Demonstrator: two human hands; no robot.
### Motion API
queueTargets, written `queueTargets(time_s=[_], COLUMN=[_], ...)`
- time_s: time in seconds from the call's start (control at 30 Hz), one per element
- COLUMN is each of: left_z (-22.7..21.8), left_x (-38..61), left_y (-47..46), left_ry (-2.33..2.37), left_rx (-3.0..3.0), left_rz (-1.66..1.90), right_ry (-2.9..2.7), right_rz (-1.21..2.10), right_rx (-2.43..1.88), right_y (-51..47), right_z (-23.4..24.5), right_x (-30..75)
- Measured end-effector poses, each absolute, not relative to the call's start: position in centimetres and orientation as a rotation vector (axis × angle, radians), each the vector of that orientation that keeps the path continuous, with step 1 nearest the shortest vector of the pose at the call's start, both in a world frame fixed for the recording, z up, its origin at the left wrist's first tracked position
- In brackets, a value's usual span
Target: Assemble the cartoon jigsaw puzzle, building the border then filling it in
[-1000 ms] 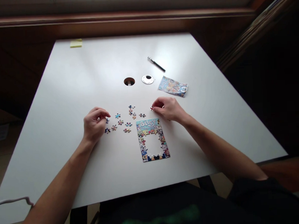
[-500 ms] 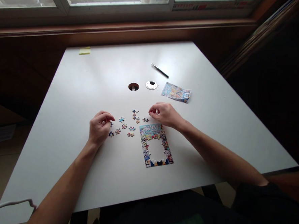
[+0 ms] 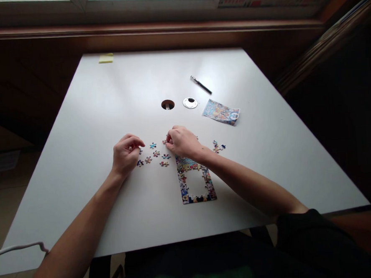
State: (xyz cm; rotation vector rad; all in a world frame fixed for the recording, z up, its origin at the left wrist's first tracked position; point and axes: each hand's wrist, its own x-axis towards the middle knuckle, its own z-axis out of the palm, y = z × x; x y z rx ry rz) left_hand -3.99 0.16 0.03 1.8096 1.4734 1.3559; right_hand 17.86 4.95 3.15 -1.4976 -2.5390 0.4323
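My right hand [image 3: 184, 141] is over the upper edge of the puzzle board, thumb and fingertips pinched on a small jigsaw piece [image 3: 164, 142]. My left hand [image 3: 126, 154] rests at the left of the loose pieces with its fingers curled. A jigsaw piece [image 3: 140, 151] shows just under its fingertips; whether it is held I cannot tell. Between the hands lie several loose pieces, among them a light blue piece [image 3: 153, 145] and a yellow-red piece [image 3: 164, 164]. The puzzle board [image 3: 181, 185] has a filled colourful border and a bare white middle. My right hand and wrist hide its upper part.
A small group of pieces [image 3: 216, 147] lies right of my right wrist. Farther back are a creased picture sheet [image 3: 221, 112], a black pen [image 3: 201, 85], a round metal cover [image 3: 190, 103] and a cable hole [image 3: 167, 105]. Yellow sticky notes [image 3: 106, 58] lie at the far left edge.
My right hand has moved left, over the pieces above the board. Pieces now show to the right of its wrist. My left hand stays nearly in place, and the view has shifted slightly.
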Motion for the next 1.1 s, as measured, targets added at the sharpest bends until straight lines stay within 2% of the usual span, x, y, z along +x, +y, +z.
queueTargets(time_s=[0.27,0.5,0.63,1.1], left_z=[-0.1,-0.1,-0.1,-0.2], left_x=[-4.0,-4.0,-3.9,-4.0], left_y=[0.1,0.2,0.2,0.2], left_ry=[1.487,1.478,1.483,1.496], left_rx=[1.808,1.811,1.814,1.82], left_rz=[1.348,1.364,1.36,1.351], right_ry=[-2.424,-2.007,-1.758,-1.585], right_rz=[0.647,1.371,1.623,1.707], right_rx=[-1.365,-1.194,-1.202,-1.183], right_y=[4.4,1.8,-0.3,-2.6], right_z=[3.5,3.6,3.8,3.9], right_x=[18.5,23.7,26.4,27.3])
